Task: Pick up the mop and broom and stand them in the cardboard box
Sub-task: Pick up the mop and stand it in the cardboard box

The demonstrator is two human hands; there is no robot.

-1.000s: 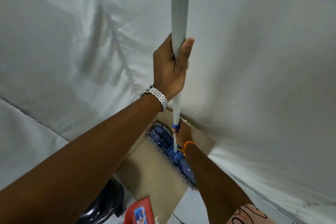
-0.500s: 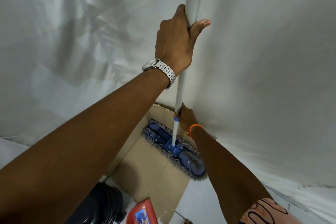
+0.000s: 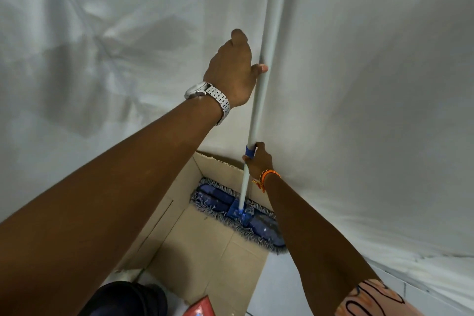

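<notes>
1. Change, left hand (image 3: pixel 232 69): half a second ago I had it wrapped round the pole. Now, at centre frame, the fingers have opened and only the thumb tip and palm edge touch the pole. I judge it is letting go.
2. Change, mop (image 3: pixel 241 209): a second ago the blue head hung tilted over the cardboard box (image 3: pixel 205 251). Now it lies flat on the box floor against the far wall, in the lower middle of the frame. The pole rises steeply from it toward the top edge and leans close to the white sheet (image 3: pixel 372 110) behind; I cannot tell whether they touch.
3. Right hand (image 3: pixel 257 161): closed round the lower pole at the blue collar, just above the box rim, steadying it.
4. Meaning for the task: I judge the mop half is all but done, with only the release remaining. The broom is not in view and has yet to be fetched.
5. Count, task things: one mop, one cardboard box, no broom in view.
6. Count, hands: two. A metal watch (image 3: pixel 209 96) is on the left wrist, an orange thread band (image 3: pixel 266 178) on the right.
7. Count, other things at the bottom edge: one dark rounded object (image 3: pixel 128 300) and one red packet (image 3: pixel 201 308), both only partly in frame and unidentified.
</notes>
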